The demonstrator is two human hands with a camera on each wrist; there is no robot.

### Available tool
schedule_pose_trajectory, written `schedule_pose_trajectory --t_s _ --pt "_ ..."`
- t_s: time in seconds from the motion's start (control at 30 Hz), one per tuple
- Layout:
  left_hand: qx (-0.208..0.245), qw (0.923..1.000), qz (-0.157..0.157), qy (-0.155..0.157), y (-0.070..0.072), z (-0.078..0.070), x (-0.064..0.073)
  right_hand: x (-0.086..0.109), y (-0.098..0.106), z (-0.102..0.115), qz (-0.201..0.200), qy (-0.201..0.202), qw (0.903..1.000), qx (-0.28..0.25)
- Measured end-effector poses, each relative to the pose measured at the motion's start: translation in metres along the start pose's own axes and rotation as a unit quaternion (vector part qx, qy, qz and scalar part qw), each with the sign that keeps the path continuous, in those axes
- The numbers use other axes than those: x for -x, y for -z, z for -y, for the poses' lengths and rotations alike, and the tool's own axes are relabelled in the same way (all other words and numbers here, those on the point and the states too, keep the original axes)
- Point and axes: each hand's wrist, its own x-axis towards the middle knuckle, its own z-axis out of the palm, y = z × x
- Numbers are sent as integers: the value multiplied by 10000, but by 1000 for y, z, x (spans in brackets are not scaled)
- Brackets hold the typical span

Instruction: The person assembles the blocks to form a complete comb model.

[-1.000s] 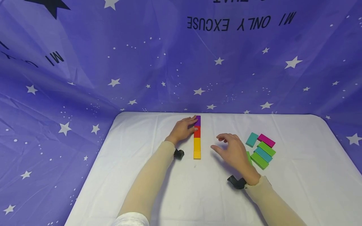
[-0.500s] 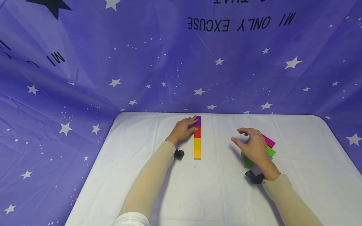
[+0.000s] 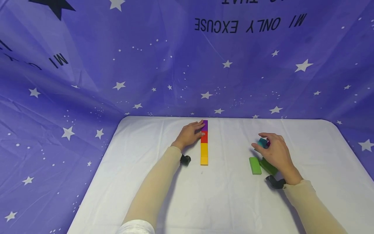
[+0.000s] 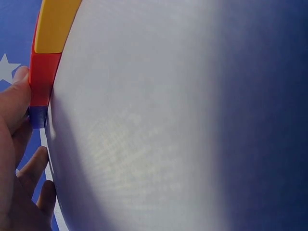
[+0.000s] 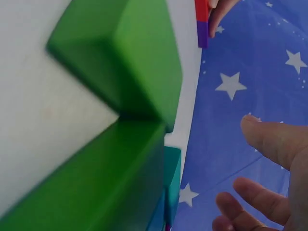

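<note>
A straight row of blocks stands on the table: purple [image 3: 205,126] at the far end, then red [image 3: 205,138], then yellow [image 3: 204,149] with another yellow piece [image 3: 204,161] nearest. My left hand [image 3: 187,136] rests against the row's left side, its thumb at the red block and fingertips on the purple one. Over the loose blocks on the right, my right hand [image 3: 279,153] hovers with thumb and fingers apart, nothing between them. A teal block [image 3: 261,143] shows near its fingertips; the magenta one is mostly hidden. Below it lie a green block [image 3: 255,165] and a second green block [image 3: 268,167].
White cloth covers the table [image 3: 228,195]. A purple star-patterned curtain [image 3: 175,65] hangs behind it and at the sides. Each wrist carries a black camera mount [image 3: 274,182]. Other loose blocks lie hidden under my right hand.
My right hand has moved right, from beside the row to over the loose blocks, uncovering the near green block on the way. The left hand and the row have stayed still.
</note>
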Motion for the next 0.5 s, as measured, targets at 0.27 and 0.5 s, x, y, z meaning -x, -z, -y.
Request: schedule_pose_trajectory --t_s 0.27,0.5 --pt "-19 10000 15 24 0 0 1 -2 4 -14 177 -19 9988 467" --pt "61 10000 3 34 0 0 1 -5 3 -23 288 303 9962 767"
